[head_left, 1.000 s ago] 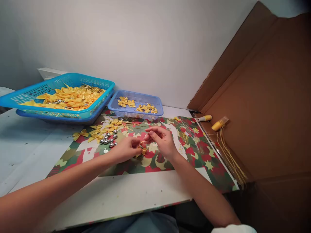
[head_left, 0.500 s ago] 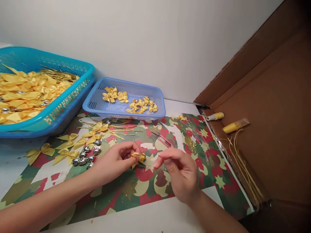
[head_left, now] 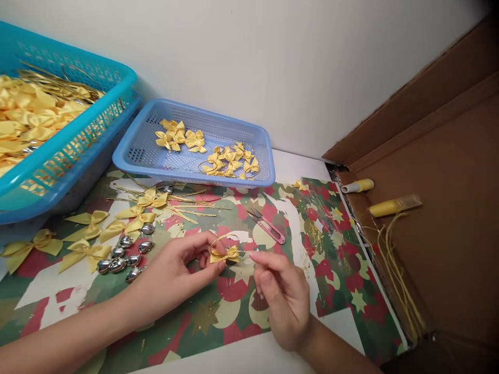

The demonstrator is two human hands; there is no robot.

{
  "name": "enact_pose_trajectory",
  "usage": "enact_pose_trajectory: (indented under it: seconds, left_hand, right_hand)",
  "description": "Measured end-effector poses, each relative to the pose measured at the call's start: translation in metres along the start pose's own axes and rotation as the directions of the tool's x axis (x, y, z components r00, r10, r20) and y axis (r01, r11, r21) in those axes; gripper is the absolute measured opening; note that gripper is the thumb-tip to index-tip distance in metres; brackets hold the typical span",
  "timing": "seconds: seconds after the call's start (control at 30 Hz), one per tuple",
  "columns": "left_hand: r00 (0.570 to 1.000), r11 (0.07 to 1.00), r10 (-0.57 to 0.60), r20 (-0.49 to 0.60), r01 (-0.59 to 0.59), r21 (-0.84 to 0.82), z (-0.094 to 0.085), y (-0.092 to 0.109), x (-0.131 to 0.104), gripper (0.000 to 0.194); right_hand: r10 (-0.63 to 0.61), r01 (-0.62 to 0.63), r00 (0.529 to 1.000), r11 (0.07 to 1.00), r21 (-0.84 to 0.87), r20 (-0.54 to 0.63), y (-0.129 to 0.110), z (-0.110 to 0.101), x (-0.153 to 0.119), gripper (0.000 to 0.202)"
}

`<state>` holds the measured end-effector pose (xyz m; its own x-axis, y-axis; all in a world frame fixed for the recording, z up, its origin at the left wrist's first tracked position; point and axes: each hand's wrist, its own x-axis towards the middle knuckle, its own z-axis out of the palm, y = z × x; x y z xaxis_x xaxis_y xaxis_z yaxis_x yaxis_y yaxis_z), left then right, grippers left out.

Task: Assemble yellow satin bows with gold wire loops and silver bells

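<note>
One yellow bow (head_left: 231, 254) pinched in left hand (head_left: 183, 271) | right hand (head_left: 286, 301) alongside, hold I can't tell | small blue basket (head_left: 167, 174): back edge of bench (head_left: 234, 358)

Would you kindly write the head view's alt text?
The left hand holds a yellow bow with a gold loop; the right hand is just beside it. Nearby lie silvery pieces, snips and a blue basket of bows.

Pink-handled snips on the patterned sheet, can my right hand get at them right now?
Probably yes: the snips lie just beyond the right hand, and nothing visible stands between them.
</note>
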<state>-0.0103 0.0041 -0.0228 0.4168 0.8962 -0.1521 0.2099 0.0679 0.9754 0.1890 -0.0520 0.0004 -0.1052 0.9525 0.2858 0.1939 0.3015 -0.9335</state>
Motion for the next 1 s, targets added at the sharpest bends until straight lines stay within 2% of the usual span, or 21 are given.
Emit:
enact_pose_trajectory:
  seconds: [0.17,0.27,0.37,0.57,0.77,0.9,1.0]
  left_hand:
    - [0.999,0.999,-0.027,-0.021,0.028,0.027,0.001,0.003,-0.002,0.018]
    - [0.998,0.999,-0.043,-0.039,0.044,0.015,0.003,0.006,-0.001,0.021]
    - [0.998,0.999,-0.045,-0.043,0.044,-0.024,0.004,0.007,-0.001,0.019]
    - [0.999,0.999,-0.040,-0.032,0.041,0.022,0.003,0.007,-0.001,0.019]
    - [0.998,0.998,-0.055,-0.044,0.053,-0.038,0.003,0.008,-0.002,0.027]
    - [0.995,0.991,-0.099,0.011,0.099,-0.089,0.001,0.006,-0.001,0.020]
    - [0.996,0.990,-0.081,0.043,0.086,-0.114,-0.001,0.006,0.001,0.019]
  right_hand:
    - [0.075,-0.069,0.992,0.996,-0.062,0.100,0.001,0.008,0.001,0.037]
    - [0.113,-0.107,0.990,0.991,-0.081,0.079,0.004,0.012,0.001,0.020]
    - [0.146,-0.140,0.989,0.981,-0.136,0.032,0.007,0.015,0.002,0.013]
    - [0.105,-0.104,0.994,0.974,-0.201,-0.004,0.009,0.018,0.005,0.013]
    - [0.094,-0.093,0.996,0.974,-0.208,-0.003,0.007,0.019,0.006,0.014]
    - [0.048,-0.046,0.999,0.972,-0.232,0.003,0.005,0.019,0.007,0.016]
    - [0.042,-0.043,0.999,0.966,-0.254,-0.007,0.007,0.020,0.007,0.017]
